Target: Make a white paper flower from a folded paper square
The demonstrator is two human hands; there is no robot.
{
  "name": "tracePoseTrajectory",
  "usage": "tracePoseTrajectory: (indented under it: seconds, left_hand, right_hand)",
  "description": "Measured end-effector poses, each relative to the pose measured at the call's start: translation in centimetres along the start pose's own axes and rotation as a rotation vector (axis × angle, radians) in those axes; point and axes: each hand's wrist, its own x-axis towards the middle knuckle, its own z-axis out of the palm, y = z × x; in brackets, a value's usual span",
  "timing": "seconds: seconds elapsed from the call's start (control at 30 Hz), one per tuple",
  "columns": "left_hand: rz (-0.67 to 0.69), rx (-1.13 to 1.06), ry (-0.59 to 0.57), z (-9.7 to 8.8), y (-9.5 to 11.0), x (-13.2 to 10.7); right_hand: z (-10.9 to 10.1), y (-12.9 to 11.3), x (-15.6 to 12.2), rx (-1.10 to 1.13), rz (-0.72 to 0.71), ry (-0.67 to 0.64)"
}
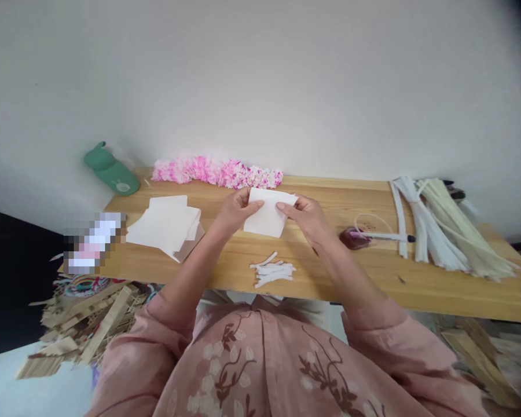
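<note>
Between my two hands is a small white sheet (pixel 267 217), paper or thin cloth, held up a little above the wooden table. My left hand (pixel 242 207) pinches its left edge, thumb on the near face. At the upper right corner my right hand (pixel 303 213) grips it the same way, the other fingers behind. Just below the sheet lies a small pile of short white strips (pixel 273 272). More white sheets (pixel 160 226) are stacked unevenly to the left of my left hand.
Pink and white flower garland (pixel 217 172) runs along the wall. A green bottle (pixel 113 171) stands at the back left, near a blurred-out phone-like object (pixel 93 243). Bundles of long white and cream strips (pixel 443 226), a pen (pixel 386 237) and a dark red round object (pixel 353 238) are on the right.
</note>
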Motion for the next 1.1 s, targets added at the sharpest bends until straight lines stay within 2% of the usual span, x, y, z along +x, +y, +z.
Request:
tracePoseTrajectory:
  seconds: [0.07,0.17,0.23,0.3,0.43,0.53,0.6,0.77,0.97,1.1]
  left_hand:
    - [0.095,0.206,0.051,0.2,0.5,0.9]
    - [0.403,0.536,0.096,0.1,0.6,1.4]
    - [0.553,0.721,0.083,-0.3,-0.1,1.1]
    - [0.602,0.925,0.034,-0.7,-1.6,0.2]
    - [0.546,1.182,-0.229,-1.6,-4.9,-2.4]
    - [0.532,1.243,-0.367,-1.8,-6.2,-4.0]
    - [0.538,1.236,-0.362,-1.9,-6.5,-4.6]
    - [0.581,1.161,-0.259,-2.1,-7.0,-5.1]
    - [0.551,1.112,-0.235,-2.3,-7.3,-5.4]
    - [0.510,1.066,-0.228,-2.4,-7.3,-5.5]
  right_hand:
    - [-0.5,-0.6,0.3,-0.148,-0.133,0.039]
    - [-1.4,-1.5,0.2,-0.526,-0.429,0.126]
    - [-2.1,-1.3,-0.3,-0.732,-0.600,0.098]
    - [-2.7,-0.2,-1.1,-0.865,-0.679,-0.011]
    - [-3.6,3.5,-3.0,-1.049,-0.582,-0.246]
    - [-3.8,5.3,-4.2,-1.083,-0.516,-0.329]
    - [-3.8,5.7,-4.8,-1.078,-0.489,-0.303]
    - [-3.9,5.4,-5.9,-1.052,-0.447,-0.265]
    - [-4.1,5.6,-6.5,-0.998,-0.488,-0.267]
    - [-4.3,5.8,-6.8,-0.984,-0.468,-0.262]
